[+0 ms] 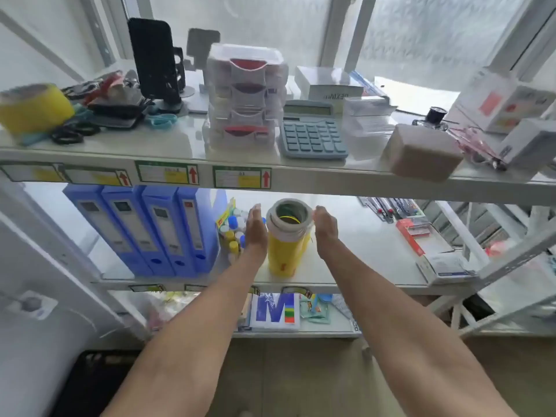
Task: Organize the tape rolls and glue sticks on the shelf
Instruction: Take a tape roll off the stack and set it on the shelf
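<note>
White metal shelf unit fills the view, three tiers visible. The middle shelf is the working tier. Blue file boxes stand upright in a row at its left end. Beside them a cluster of small glue sticks, upright, with blue and yellow caps, sits just behind the left hand.

Stack of tape rolls stands centre of the middle shelf: yellow rolls below, pale rolls on top, long axis vertical, open core facing up at the camera. It looks straight, with a slight lean at most (wide-angle lens, hard to be sure).

Left hand and right hand flank the stack at the height of the top rolls, palms turned inward, fingers extended. Neither grip is closed: both hands are flat and released, either lightly touching the sides or just off them; contact cannot be confirmed. The stack lies directly between the hands, both about equally near, and the left hand lies between stack and glue sticks.

One more yellow tape roll lies apart on the top shelf, far left, well away from the stack, nearer the left hand.

Judgement: steadying or squaring the stack; the stray roll probably joins it next.
</note>
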